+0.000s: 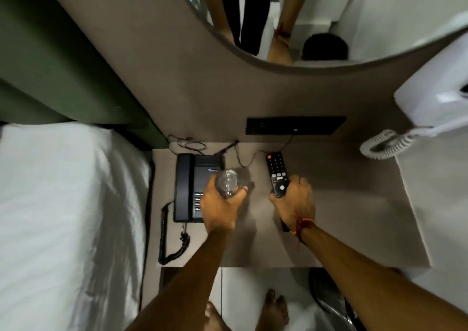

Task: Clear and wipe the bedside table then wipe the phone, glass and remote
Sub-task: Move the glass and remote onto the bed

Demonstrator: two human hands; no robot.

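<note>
Our left hand (222,201) wrapped the glass (228,182), just above the phone (192,189); our right hand (293,199) clasped the remote (277,173). The smooth glass could have slipped and struck the phone beneath.

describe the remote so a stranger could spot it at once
Start at the grey bedside table beside the white bed. Right of the black corded desk phone, the right hand grips a slim black rectangular remote. Only it has a red corner button.
</note>
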